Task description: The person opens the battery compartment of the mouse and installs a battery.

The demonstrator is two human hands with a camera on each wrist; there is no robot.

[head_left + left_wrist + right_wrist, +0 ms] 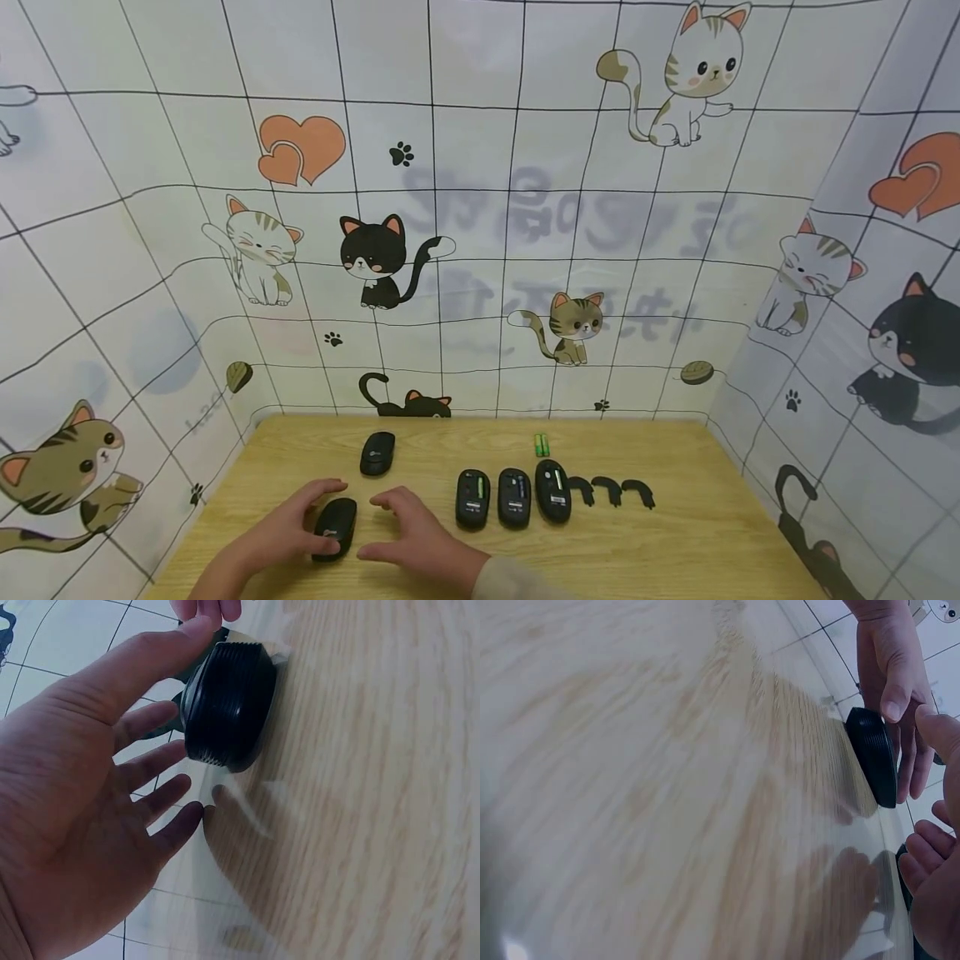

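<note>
A black computer mouse (335, 529) lies right side up on the wooden table, between my two hands. My left hand (281, 529) is at its left side, thumb over its near end and fingers spread, not curled round it. In the left wrist view the fingers stretch out beside the mouse (231, 705); whether the thumb touches it I cannot tell. My right hand (423, 537) is a little right of the mouse, thumb and fingers apart, holding nothing. The right wrist view shows the mouse (874, 757) beside the left hand (896, 682).
Another black mouse (377, 454) sits farther back. To the right, three upturned mice (472, 500) lie in a row, their battery compartments uncovered. Green batteries (542, 445) lie behind them, and three curved black covers (606, 490) to their right. Cat-printed cloth (480, 250) surrounds the table.
</note>
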